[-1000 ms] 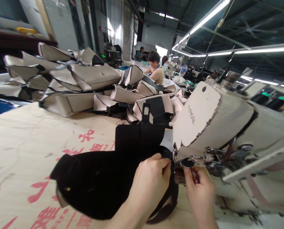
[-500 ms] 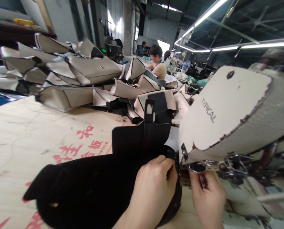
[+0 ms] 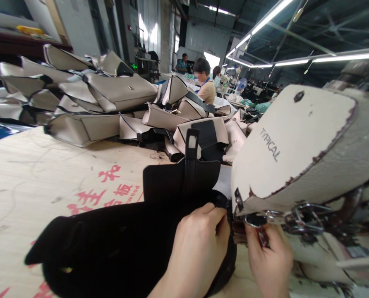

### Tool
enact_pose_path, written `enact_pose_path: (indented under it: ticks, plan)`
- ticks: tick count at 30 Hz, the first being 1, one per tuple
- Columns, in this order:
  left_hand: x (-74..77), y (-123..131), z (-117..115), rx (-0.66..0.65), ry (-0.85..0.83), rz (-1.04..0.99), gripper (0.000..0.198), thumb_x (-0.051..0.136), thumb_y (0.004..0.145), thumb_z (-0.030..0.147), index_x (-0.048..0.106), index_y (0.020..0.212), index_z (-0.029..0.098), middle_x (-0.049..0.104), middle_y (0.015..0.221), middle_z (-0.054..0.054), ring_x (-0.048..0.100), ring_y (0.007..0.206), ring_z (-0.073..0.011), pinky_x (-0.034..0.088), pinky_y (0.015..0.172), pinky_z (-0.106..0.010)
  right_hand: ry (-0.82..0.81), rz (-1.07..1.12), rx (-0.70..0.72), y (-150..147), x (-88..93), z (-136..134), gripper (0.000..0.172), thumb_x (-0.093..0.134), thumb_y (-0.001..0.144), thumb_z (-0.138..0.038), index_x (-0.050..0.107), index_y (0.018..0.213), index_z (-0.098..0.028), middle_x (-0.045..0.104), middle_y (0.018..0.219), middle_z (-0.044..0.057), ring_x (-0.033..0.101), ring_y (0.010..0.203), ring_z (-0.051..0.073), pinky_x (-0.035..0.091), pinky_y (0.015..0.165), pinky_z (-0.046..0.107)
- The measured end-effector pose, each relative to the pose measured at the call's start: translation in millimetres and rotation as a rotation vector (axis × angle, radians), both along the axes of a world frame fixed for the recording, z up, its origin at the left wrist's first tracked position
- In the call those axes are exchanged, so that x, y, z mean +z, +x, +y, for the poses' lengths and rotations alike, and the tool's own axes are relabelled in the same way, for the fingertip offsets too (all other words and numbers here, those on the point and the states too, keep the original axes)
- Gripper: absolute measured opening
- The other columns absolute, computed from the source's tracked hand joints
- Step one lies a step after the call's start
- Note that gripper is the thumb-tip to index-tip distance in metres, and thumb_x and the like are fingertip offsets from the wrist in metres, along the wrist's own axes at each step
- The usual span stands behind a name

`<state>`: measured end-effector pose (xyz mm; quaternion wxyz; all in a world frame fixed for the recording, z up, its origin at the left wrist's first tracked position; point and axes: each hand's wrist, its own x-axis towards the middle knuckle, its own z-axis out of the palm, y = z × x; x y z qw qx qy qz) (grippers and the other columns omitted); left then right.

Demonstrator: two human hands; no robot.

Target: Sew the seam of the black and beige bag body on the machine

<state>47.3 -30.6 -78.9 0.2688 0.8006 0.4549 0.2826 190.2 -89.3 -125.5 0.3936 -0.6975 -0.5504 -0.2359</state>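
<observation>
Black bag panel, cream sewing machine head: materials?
The black bag panel: matte synthetic leather perhaps, from its soft folds and dull surface; fabric possible. The cream sewing machine head: painted metal, likely; paint chipped dark along its edge.

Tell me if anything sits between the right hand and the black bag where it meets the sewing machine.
Nothing visible separates them. The right hand is up against the brownish edge of the black bag, directly below the metal presser-foot parts of the beige sewing machine head.
</observation>
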Motion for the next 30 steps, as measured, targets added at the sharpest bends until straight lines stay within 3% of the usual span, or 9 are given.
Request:
enact_pose_path:
  ticks: [13, 25, 30]
  plan:
    - [-0.2, -1.0, 1.9, -0.037, 0.022, 0.020, 0.025, 0.043, 0.086, 0.015, 0.060, 0.067, 0.019, 0.055, 0.069, 0.000, 0.052, 0.061, -0.0101, 0.036, 0.054, -0.019, 0.030, -0.023, 0.036, 2.3, -2.1, 1.0, 0.036, 0.053, 0.086, -0.040, 0.051, 0.059, -0.017, 0.053, 0.048, 0.001, 0.048, 0.044, 0.012, 0.036, 0.047, 0.021]
    - [-1.6, 0.2, 2.8, -0.032, 0.043, 0.054, 0.027, 0.043, 0.087, 0.017, 0.060, 0.066, 0.018, 0.054, 0.068, 0.000, 0.052, 0.059, -0.0093, 0.036, 0.053, -0.019, 0.039, 0.072, 0.077, -8.5, 6.4, 0.3, 0.033, 0.055, 0.085, -0.042, 0.065, 0.070, -0.015, 0.061, 0.057, 0.006, 0.055, 0.052, 0.014, 0.042, 0.055, 0.023]
    - [0.2, -1.0, 1.6, -0.035, 0.021, 0.045, 0.026, 0.043, 0.087, 0.017, 0.061, 0.067, 0.018, 0.054, 0.070, 0.000, 0.052, 0.060, -0.0096, 0.037, 0.055, -0.019, 0.016, 0.094, 0.089, -7.1, 4.0, -0.9, 0.032, 0.055, 0.085, -0.042, 0.064, 0.068, -0.016, 0.061, 0.056, 0.005, 0.054, 0.051, 0.014, 0.041, 0.055, 0.024]
